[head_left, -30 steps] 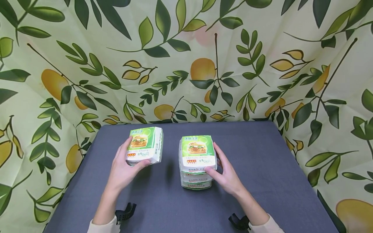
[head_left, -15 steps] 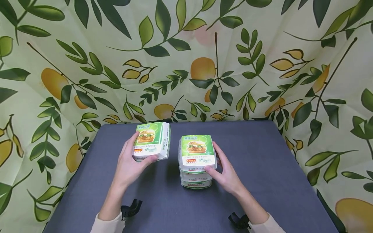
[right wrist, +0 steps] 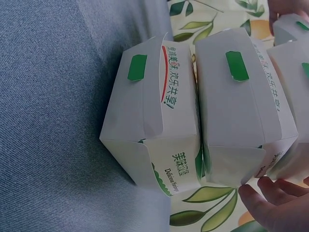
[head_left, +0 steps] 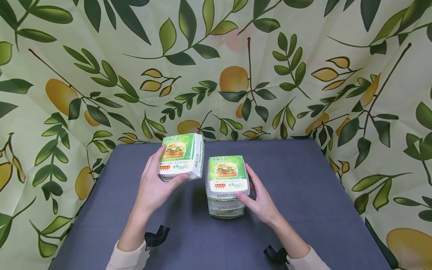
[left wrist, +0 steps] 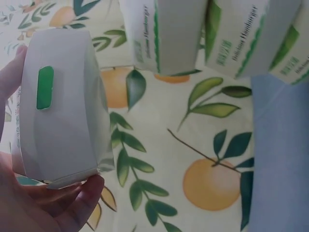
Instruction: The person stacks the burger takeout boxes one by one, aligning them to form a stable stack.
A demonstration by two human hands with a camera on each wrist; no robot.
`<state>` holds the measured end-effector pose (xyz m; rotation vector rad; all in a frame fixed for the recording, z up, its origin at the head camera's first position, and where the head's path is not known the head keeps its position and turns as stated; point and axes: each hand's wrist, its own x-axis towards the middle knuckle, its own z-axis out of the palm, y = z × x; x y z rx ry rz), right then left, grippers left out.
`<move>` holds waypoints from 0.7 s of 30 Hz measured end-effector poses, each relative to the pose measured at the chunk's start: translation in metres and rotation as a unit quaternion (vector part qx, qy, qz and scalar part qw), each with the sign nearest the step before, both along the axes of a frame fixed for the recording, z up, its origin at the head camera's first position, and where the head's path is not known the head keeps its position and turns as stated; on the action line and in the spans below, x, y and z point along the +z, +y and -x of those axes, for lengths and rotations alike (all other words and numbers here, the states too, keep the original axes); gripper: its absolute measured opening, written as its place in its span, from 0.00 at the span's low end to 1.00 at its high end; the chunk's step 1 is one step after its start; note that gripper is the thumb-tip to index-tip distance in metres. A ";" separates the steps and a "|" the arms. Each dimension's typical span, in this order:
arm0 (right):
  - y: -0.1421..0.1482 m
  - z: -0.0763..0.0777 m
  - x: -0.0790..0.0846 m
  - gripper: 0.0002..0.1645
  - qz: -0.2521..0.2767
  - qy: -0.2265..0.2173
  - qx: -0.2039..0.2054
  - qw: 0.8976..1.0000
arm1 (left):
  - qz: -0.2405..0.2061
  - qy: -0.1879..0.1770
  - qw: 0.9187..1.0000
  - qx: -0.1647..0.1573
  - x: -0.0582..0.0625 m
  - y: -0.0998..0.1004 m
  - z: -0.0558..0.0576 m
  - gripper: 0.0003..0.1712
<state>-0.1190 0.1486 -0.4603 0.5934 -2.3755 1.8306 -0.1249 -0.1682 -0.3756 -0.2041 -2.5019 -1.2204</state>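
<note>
My left hand [head_left: 153, 185] grips a green and white paper hamburger box [head_left: 182, 155], thumb along the front and fingers on its left side. It is held up left of a stack, slightly tilted; its white side with a green tab [left wrist: 44, 88] faces the left wrist camera. Three matching boxes make up the stack on the table: a top box [head_left: 227, 174], a middle box [right wrist: 236, 106] and a bottom box [right wrist: 128, 111]. My right hand [head_left: 260, 198] holds the stack's upper right side, thumb at the top box's front corner, fingertips [right wrist: 253, 198] near the middle box in the right wrist view.
A dark grey-blue cloth covers the table [head_left: 287, 168]. Behind and beside it hangs a pale curtain [head_left: 202, 75] printed with leaves and oranges. Black straps [head_left: 157, 236] sit at both wrists, below light sleeves [head_left: 129, 258].
My left hand has raised its hamburger box and carried it to the right, closer to the stack. The right hand and the stacked boxes have stayed nearly still.
</note>
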 end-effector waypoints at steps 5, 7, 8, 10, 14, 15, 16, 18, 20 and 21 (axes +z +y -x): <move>-0.002 0.000 0.001 0.53 -0.005 -0.001 -0.002 1.000 | -0.011 0.007 1.000 -0.014 0.008 0.009 0.001 0.63; -0.002 0.000 0.002 0.53 -0.007 -0.001 -0.005 1.000 | -0.014 0.008 1.000 -0.021 0.011 0.013 0.002 0.63; -0.002 0.000 0.002 0.53 -0.008 -0.001 -0.006 1.000 | -0.015 0.008 1.000 -0.024 0.012 0.015 0.002 0.63; -0.002 0.000 0.002 0.52 -0.008 -0.003 -0.007 1.000 | -0.014 0.007 0.999 -0.028 0.014 0.019 0.002 0.63; -0.001 0.000 0.001 0.52 -0.009 -0.003 -0.008 1.000 | -0.012 0.004 0.999 -0.032 0.015 0.028 0.002 0.64; -0.001 0.000 0.001 0.52 -0.009 -0.003 -0.008 1.000 | -0.011 0.004 0.999 -0.034 0.015 0.030 0.002 0.64; -0.001 0.000 0.001 0.52 -0.010 -0.002 -0.008 1.000 | -0.008 0.005 0.999 -0.035 0.015 0.033 0.002 0.64; -0.001 0.000 0.000 0.52 -0.009 -0.001 -0.009 1.000 | 0.000 0.007 0.999 -0.037 0.014 0.037 0.003 0.64; -0.001 0.000 0.000 0.52 -0.006 0.001 -0.008 1.000 | 0.009 0.009 0.999 -0.040 0.012 0.043 0.004 0.65; -0.001 0.001 -0.001 0.52 -0.005 0.002 -0.008 1.000 | 0.014 0.009 0.999 -0.041 0.012 0.045 0.004 0.65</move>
